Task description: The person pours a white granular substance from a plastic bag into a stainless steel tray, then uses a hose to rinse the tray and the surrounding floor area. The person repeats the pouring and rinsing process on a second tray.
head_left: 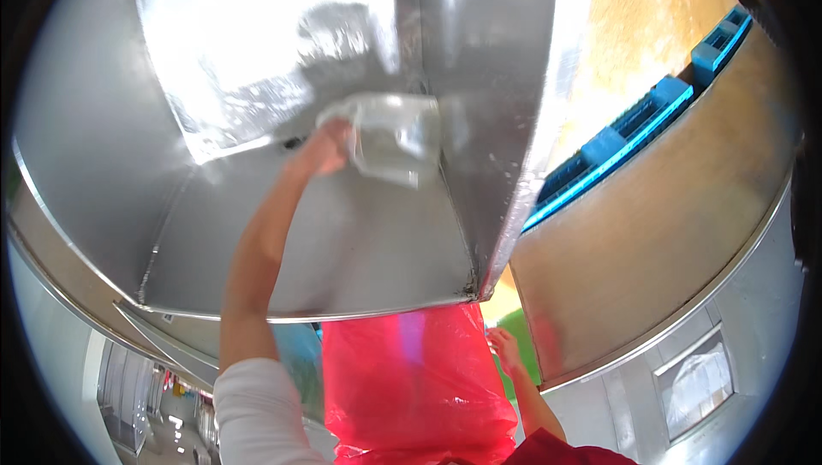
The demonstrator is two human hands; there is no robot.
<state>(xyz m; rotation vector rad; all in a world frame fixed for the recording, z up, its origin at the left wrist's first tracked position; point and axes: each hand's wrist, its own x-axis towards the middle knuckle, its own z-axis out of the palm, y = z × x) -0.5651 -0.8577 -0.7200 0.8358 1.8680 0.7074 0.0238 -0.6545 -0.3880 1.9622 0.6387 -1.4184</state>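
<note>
My left hand point(325, 147) is closed on the handle of a clear plastic jug point(398, 141), which is tilted sideways and blurred by motion. The arm reaches over the near rim into a large metal trough point(334, 242), and the jug is in front of its inner right wall. My right hand point(507, 350) is low beside the right edge of a glossy red plastic sheet point(411, 379), which looks like an apron. Its fingers are bent and smeared, so whether they grip anything is unclear.
Blue plastic crates or pallets point(616, 144) line the right side beyond a brown panel point(642, 268). Something green point(519, 349) shows behind my right hand. A framed pane point(695, 382) sits in the pale surface at lower right. Bright glare covers the trough's far left.
</note>
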